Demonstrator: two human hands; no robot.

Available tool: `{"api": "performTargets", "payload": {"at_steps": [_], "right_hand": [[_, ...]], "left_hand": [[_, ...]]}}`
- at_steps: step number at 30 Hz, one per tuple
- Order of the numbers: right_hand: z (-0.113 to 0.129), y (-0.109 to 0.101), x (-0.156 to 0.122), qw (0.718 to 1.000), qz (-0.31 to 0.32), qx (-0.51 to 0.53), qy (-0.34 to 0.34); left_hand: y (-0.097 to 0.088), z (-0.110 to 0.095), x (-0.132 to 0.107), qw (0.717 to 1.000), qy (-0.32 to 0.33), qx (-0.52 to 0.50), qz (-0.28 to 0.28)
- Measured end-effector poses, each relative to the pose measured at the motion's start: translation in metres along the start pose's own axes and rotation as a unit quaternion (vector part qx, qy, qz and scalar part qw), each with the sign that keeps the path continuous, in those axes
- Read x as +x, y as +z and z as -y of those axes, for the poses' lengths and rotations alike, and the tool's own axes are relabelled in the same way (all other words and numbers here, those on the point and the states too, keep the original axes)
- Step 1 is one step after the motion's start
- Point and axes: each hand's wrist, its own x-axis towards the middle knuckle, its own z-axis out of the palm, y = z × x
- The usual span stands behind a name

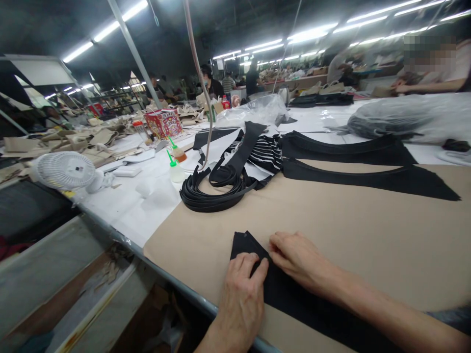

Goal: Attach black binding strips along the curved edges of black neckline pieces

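In the head view, a long black panel of flat, matt material [290,301] lies on a smooth tan sheet [353,220] over the white-topped desk [125,211], its pointed end just inside the desk's grey near edge and its other end running out at the bottom of the view. The left hand [243,289] rests on the panel near that end, fingers curled and fingertips down; the right hand [298,257] is half-closed at the panel's far side. Whether either one pinches the material, I cannot tell. The step in hand seems to be smoothing or lining up this end; the next move would call for light, even fingertip pressure, with the edges kept true. Toward the desk's far side lie two curved black panels [371,179] and, left of them, a coil of thin black strips [206,205]. Nearer the left edge stand a clear squeeze bottle with a green nozzle [177,172] and a white round desk fan [69,169]. The red patterned box [164,123] farther off and the fan's dark badge show no writing that I can read; no brand is legible.
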Motion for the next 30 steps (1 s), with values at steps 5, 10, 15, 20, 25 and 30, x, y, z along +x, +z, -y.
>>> {"api": "performTargets", "payload": {"at_steps": [5,10,15,20,25,30], "right_hand": [[-0.009,-0.006,0.006,0.987,0.041,0.15,0.039],[-0.019,-0.004,0.011,0.976,0.072,0.203,0.043],[-0.021,-0.008,0.001,0.98,0.039,0.192,0.047],[-0.012,-0.006,-0.013,0.994,0.004,0.107,-0.027],[-0.004,-0.001,-0.015,0.996,-0.008,-0.021,-0.086],[0.002,0.004,-0.015,0.988,-0.02,-0.11,-0.106]], "left_hand": [[0.002,0.0,-0.001,1.0,0.013,0.027,-0.005],[0.0,-0.001,0.001,0.999,0.022,0.041,-0.019],[0.002,-0.001,0.001,0.999,0.015,0.035,-0.024],[0.003,-0.001,0.0,1.0,0.011,0.018,-0.021],[0.003,0.0,-0.001,1.0,0.006,-0.003,-0.022],[0.0,-0.001,0.0,1.0,0.004,-0.008,-0.018]]}}
